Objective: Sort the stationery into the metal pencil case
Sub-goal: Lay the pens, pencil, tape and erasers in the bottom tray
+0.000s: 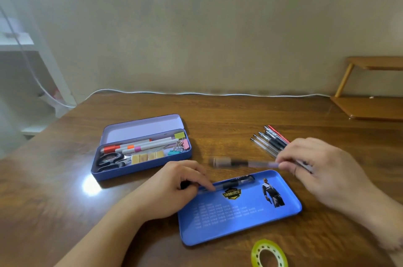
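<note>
An open blue metal pencil case (122,174) sits left of centre, filled with markers, scissors, yellow erasers and binder clips. A blue tray insert (246,223) lies in front of me with one black-capped pen (235,183) along its far edge. My left hand (174,188) rests at the tray's left end with its fingertips on that pen. My right hand (318,166) pinches a blurred clear pen (242,162), held level just above the tray's far edge. Several more pens (269,140) lie in a loose bunch beyond my right hand.
A roll of clear tape (269,253) lies at the near edge. A wooden stand (370,103) occupies the far right corner. A white cable (196,93) runs along the table's back edge against the wall. White shelving stands off the table's left side.
</note>
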Demonstrator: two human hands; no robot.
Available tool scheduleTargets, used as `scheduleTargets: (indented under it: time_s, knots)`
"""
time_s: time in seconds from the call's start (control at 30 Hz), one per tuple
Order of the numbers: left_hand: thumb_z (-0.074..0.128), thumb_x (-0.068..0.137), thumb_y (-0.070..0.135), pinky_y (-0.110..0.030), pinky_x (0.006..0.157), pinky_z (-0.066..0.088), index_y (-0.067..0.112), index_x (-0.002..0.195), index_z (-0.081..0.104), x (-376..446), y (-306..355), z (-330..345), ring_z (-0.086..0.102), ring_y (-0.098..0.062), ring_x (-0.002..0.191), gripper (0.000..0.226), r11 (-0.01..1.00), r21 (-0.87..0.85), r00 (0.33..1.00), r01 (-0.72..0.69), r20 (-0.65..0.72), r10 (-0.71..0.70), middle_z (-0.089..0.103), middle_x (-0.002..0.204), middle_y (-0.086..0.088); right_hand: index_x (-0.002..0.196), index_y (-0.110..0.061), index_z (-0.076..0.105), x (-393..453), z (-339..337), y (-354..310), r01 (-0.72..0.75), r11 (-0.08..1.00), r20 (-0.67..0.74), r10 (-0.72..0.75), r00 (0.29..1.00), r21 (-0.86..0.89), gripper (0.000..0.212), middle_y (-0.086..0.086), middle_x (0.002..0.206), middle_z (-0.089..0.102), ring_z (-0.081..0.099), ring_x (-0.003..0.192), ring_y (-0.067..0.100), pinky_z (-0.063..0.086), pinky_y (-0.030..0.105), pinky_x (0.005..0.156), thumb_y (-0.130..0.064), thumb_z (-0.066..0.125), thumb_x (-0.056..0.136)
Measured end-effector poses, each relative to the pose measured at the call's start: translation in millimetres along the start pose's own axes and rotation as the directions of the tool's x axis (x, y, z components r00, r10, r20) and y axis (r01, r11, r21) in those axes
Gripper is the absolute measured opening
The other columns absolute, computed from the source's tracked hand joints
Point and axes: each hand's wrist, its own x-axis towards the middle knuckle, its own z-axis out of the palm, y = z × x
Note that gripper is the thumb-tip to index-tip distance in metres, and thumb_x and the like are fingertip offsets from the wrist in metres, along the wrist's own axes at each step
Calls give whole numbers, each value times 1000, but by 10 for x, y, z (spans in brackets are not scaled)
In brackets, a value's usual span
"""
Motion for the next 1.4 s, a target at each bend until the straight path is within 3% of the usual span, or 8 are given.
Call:
scheduleTargets:
  time_s: [0.2, 0.33, 0.53, 0.73, 0.83, 1.07, 1.23, 1.4]
  knots:
    - [45, 78, 4, -41, 85, 52, 28, 94, 80, 3, 1, -9, 65, -11, 98, 45, 996, -85, 999, 35, 6, -35, 68, 105, 15, 81, -36, 72, -21, 213, -97, 156, 988, 65, -155, 986, -9, 11, -24, 80, 63, 55, 74, 4, 46, 26, 62, -46, 68, 79]
    - [67, 86, 21, -40, 77, 53, 28, 97, 77, -2, 9, -7, 64, -16, 87, 17, 998, -65, 1000, 0, 16, 1, 67, 101, 14, 79, -35, 68, 7, 368, -296, 187, 982, 61, -185, 981, -25, 14, -22, 74, 64, 55, 71, 3, 48, 26, 61, -45, 76, 74]
    - [73, 84, 23, -37, 76, 55, 33, 95, 74, 6, -15, -10, 64, -12, 86, 15, 999, -1, 999, -32, 9, 32, 67, 100, 16, 80, -35, 65, 17, 431, -374, 177, 982, 90, -171, 981, -62, 6, -20, 80, 58, 51, 74, 4, 43, 22, 61, -41, 68, 82]
    - [64, 90, 5, -30, 83, 55, 30, 98, 77, -10, -3, -10, 65, -8, 97, 30, 998, -23, 998, -55, -4, 55, 67, 102, 15, 82, -34, 66, 68, 317, -188, -111, 993, -6, 111, 994, -30, 10, -17, 73, 60, 55, 76, 9, 43, 27, 61, -40, 73, 77]
    - [58, 89, -2, -27, 86, 54, 30, 94, 79, -8, 2, -16, 64, -7, 100, 39, 1000, -26, 1000, -11, 17, 12, 64, 104, 17, 71, -39, 60, 70, 138, 65, -298, 944, 83, 312, 947, -144, 14, -17, 74, 57, 53, 79, 11, 43, 29, 62, -41, 73, 78]
    - [70, 88, 21, -31, 82, 53, 31, 99, 75, -21, 25, -32, 63, -13, 96, 16, 999, 16, 999, -37, 35, 36, 65, 103, 17, 74, -38, 59, 70, 75, 114, -411, 880, 183, 456, 871, -239, 18, -17, 76, 54, 52, 76, 6, 39, 25, 56, -51, 71, 77]
    - [73, 86, 21, -32, 78, 54, 30, 96, 75, -14, 8, -26, 64, -12, 91, 14, 999, 14, 999, -49, 21, 48, 67, 100, 16, 76, -38, 58, 51, 101, 119, -351, 918, 5, 358, 934, -185, 11, -18, 77, 56, 51, 82, 11, 37, 26, 54, -38, 64, 86]
    - [76, 83, 20, -35, 77, 53, 28, 90, 76, -7, -13, -39, 64, -15, 87, 10, 999, -19, 999, -38, 10, 39, 69, 99, 13, 90, -37, 61, -11, 133, -8, -76, 970, -5, 80, 997, 230, 13, -12, 86, 64, 61, 81, 11, 50, 33, 68, -27, 67, 85]
